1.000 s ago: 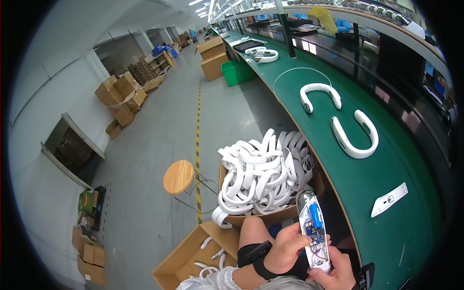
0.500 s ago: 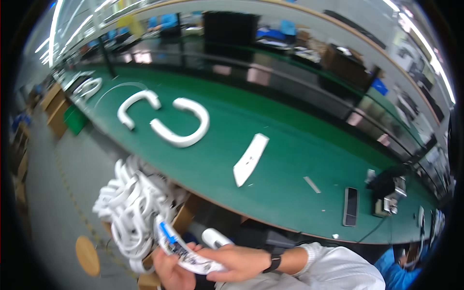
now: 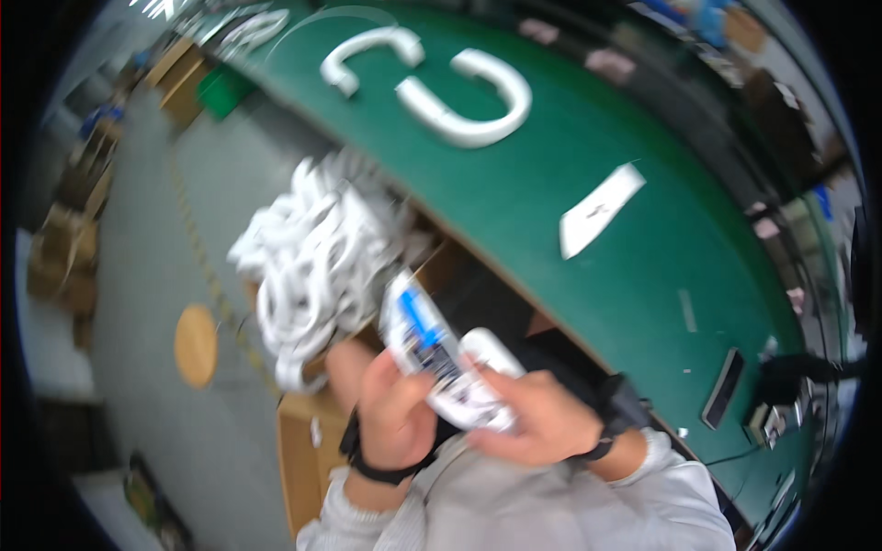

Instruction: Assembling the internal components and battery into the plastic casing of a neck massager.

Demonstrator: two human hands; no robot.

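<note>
A curved white casing (image 3: 487, 413) is held low in front of me, its inner side facing up. Inside it show a blue block (image 3: 420, 319) and a strip of circuit board with small parts and wires (image 3: 443, 365). My left hand (image 3: 395, 413) is closed on the casing's near left edge, thumb beside the board. My right hand (image 3: 544, 418) grips the lower right end between thumb and fingers. A rounded white end (image 3: 491, 351) sticks out just above my right hand; I cannot tell whether it belongs to the same casing. Motion blurs the small parts.
Left of my hands a heap of white curved casings (image 3: 317, 248) fills a cardboard box, with another box (image 3: 299, 450) nearer. On the green bench (image 3: 551, 303) lie two white C-shaped pieces (image 3: 482, 129), a white flat piece (image 3: 602, 211) and a phone (image 3: 723, 388). A round stool (image 3: 196, 346) stands left.
My view has swung down and to the left, so bench and heap sit elsewhere in the picture. More of my left hand and forearm shows. Both hands keep hold of the casing.
</note>
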